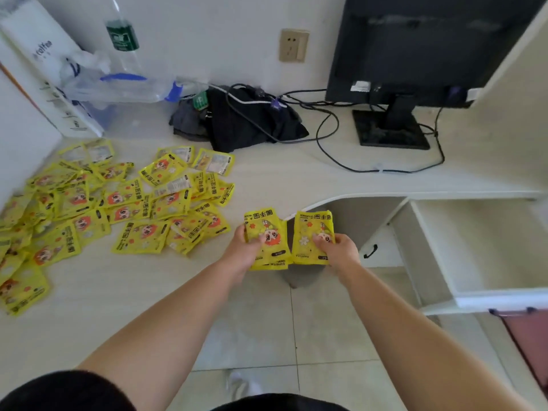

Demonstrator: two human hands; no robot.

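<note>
Packets [267,232] in two stacks, long axes toward 12 o'clock; left hand [241,247] and right hand [341,250] each curl fingers [261,239] round one (stacks nearly touching). Pile [118,203] on worktop [267,173] at 10 o'clock, nearer left.

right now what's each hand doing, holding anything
Left hand: grips the left stack of yellow packets.
Right hand: grips the right stack of yellow packets.

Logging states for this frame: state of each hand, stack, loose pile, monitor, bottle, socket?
left hand: grips left packet stack
right hand: grips right packet stack
loose packets: scattered on desk, some overlapping
monitor: screen dark
water bottle: standing upright
wall socket: nothing plugged in
</note>
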